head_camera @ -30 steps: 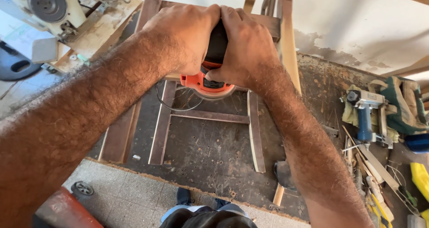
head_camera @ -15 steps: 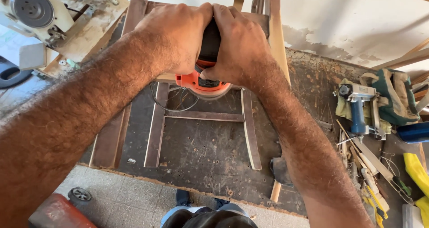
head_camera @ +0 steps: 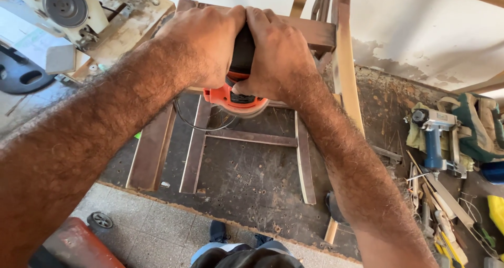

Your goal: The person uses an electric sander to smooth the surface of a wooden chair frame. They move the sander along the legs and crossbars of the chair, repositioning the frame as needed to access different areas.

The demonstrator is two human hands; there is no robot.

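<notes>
Both my hands clasp an orange and black power sander [head_camera: 234, 97] from above. My left hand [head_camera: 202, 42] covers its left side and my right hand [head_camera: 278, 50] its right side, fingers meeting over the black top. The sander sits against a dark wooden chair frame [head_camera: 247, 138] that lies on a scarred dark workbench [head_camera: 247, 194]. The tool's black cord [head_camera: 197, 123] loops down under my left wrist. The sander's pad is hidden by my hands.
A blue nail gun [head_camera: 433, 142] and loose hand tools [head_camera: 446, 205] lie on the bench at right. A white machine with a round pulley [head_camera: 65, 8] stands at upper left. A pale curved wooden slat [head_camera: 346, 74] runs beside my right arm. Tiled floor and a red object [head_camera: 79, 244] lie below.
The view has shifted slightly, and my hands and the sander have stayed together on the chair frame's top rail with only small movement.
</notes>
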